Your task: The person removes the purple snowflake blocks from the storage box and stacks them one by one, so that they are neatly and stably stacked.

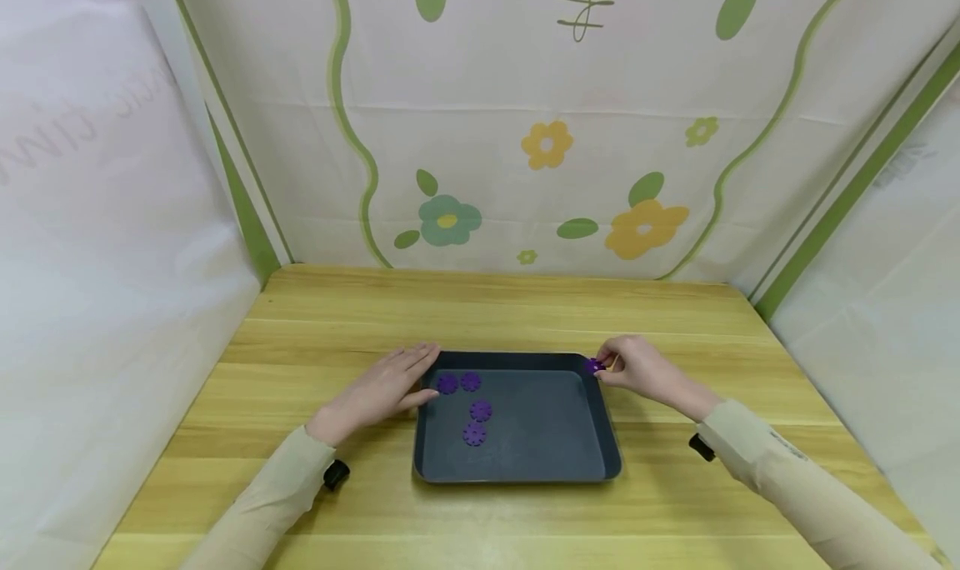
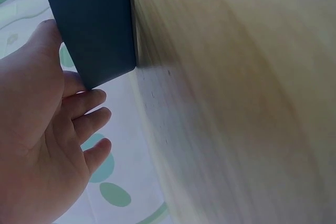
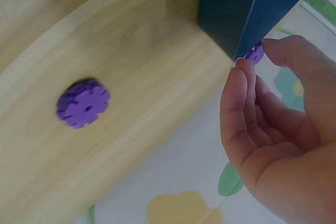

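A dark blue-grey rectangular tray (image 1: 525, 437) lies on the wooden table. Inside it, on the left side, are several flat purple notched discs (image 1: 474, 434), apart from the rim. My left hand (image 1: 386, 382) rests against the tray's far left corner, fingers extended and thumb at the left rim; the left wrist view shows the fingers touching the tray's outer wall (image 2: 97, 30). Over the far right corner, my right hand (image 1: 633, 366) pinches a purple notched disc (image 3: 255, 53) between thumb and fingertips.
Another purple piece (image 3: 84, 106), seemingly stacked notched discs, lies on the table outside the tray in the right wrist view. White fabric walls with printed flowers (image 1: 547, 145) enclose the wooden table (image 1: 480, 312) at the back and both sides.
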The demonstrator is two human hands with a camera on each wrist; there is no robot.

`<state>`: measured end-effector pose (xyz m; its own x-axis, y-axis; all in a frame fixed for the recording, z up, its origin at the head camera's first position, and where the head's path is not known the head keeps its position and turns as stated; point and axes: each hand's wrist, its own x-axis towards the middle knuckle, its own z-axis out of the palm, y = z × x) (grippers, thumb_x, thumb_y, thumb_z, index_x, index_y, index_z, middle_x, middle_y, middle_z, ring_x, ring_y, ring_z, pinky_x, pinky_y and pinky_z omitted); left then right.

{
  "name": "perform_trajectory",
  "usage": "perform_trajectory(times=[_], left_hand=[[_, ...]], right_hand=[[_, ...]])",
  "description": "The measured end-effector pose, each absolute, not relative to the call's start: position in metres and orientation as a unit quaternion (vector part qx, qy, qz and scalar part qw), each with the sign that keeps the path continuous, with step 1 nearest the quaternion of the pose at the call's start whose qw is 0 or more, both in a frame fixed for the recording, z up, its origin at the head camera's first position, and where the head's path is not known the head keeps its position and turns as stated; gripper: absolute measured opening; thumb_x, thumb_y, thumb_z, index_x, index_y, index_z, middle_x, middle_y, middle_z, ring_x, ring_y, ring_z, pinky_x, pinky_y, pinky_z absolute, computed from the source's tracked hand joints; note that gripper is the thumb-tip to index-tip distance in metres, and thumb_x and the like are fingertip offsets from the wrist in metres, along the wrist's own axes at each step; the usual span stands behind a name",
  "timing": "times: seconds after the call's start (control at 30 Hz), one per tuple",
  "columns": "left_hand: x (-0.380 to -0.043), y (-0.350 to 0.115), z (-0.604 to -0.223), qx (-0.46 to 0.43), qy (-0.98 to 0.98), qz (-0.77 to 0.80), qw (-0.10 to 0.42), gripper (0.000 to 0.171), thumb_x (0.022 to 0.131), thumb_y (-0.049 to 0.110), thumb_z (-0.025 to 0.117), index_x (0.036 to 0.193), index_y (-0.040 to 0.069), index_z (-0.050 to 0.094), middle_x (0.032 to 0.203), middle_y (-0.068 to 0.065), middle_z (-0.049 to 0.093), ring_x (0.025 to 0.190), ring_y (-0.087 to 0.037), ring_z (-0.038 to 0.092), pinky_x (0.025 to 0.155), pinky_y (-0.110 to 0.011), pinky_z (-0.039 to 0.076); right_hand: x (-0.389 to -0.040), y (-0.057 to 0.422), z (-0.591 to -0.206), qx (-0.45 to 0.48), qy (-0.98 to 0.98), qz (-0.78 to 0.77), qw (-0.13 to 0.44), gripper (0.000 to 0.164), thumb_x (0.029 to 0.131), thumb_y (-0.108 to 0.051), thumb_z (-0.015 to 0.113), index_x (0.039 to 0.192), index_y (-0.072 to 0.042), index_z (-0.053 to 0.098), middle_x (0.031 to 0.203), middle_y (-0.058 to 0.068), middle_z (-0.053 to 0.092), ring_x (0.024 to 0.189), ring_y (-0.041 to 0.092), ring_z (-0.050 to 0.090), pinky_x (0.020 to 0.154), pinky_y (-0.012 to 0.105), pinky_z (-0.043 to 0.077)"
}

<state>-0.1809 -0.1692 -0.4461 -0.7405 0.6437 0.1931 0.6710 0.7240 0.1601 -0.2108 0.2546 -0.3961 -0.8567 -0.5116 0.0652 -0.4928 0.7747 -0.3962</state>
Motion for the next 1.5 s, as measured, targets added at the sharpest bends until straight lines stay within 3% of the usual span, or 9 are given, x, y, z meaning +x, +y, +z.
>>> perform_trajectory(times=[0.5,1.5], left_hand=[[-0.18,-0.169,-0.449,-0.363,-0.922,-0.104,0.08,0.068,0.099,0.042,0.057,0.148,-0.002,0.043,0.151,-0.019,0.048,0.139,-0.033,0.048,0.115,-0.052,0.041],[-0.183,-0.168,-0.447,-0.353,-0.928,-0.109,0.053,0.07,0.099,0.043,0.057,0.151,0.001,0.038,0.155,-0.017,0.043,0.143,-0.031,0.044,0.118,-0.051,0.038]], right_hand=[[-0.209,0.294,-0.409,-0.21,0.959,-0.189,0.026,0.014,0.084,-0.009,0.075,0.093,0.001,0.071,0.081,0.007,0.071,0.065,0.007,0.061,0.057,0.021,0.052],[-0.2,0.335,-0.429,-0.161,0.97,-0.18,0.03,0.02,0.083,-0.012,0.078,0.093,0.003,0.071,0.084,0.01,0.073,0.074,0.016,0.066,0.061,0.024,0.054]])
